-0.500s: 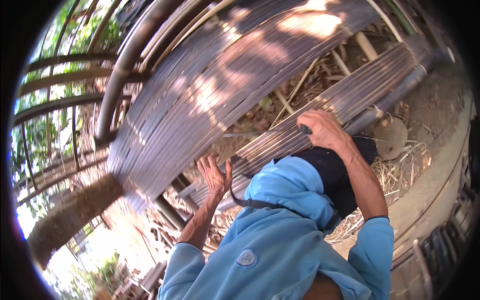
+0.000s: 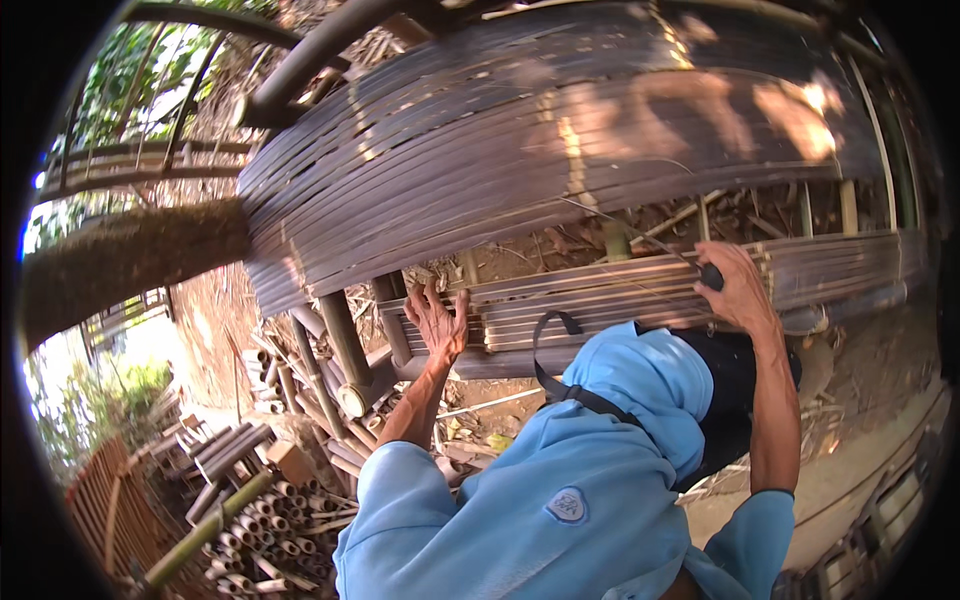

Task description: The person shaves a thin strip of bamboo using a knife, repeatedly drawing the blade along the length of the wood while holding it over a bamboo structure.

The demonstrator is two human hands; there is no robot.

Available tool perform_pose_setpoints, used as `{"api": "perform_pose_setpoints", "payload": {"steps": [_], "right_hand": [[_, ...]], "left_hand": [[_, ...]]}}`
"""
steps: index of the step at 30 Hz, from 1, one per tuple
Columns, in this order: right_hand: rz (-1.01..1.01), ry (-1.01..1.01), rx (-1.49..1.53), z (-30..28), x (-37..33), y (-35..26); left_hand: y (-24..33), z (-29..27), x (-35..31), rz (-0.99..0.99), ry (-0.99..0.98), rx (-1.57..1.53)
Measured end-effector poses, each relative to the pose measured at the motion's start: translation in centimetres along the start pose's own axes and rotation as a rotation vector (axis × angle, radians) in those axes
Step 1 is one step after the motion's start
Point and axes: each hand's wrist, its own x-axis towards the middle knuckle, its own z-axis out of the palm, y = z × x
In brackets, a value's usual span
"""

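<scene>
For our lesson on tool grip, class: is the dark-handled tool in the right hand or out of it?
In it: the right hand curls around the dark-handled tool, whose thin shaft extends leftward beyond the grip.

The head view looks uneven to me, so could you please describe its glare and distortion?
In the head view, bright patches mottle the right of the slatted tabletop; there too, the greenery at far left is partly washed out; the head view's fisheye lens bows the tabletop's far edge and leaves black corners.
</scene>
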Motion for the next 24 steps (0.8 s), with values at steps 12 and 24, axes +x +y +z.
{"api": "perform_pose_setpoints", "payload": {"steps": [12, 24], "right_hand": [[-0.172, -0.118, -0.219, 1.4, 3.4, -5.1], [0.077, -0.095, -0.351, 3.8, 5.1, -3.7]], "left_hand": [[-3.9, -0.1, 0.6, 0.073, 0.077, 0.067], [-2.6, 2.9, -1.2, 0.254, 0.424, -0.184]]}}
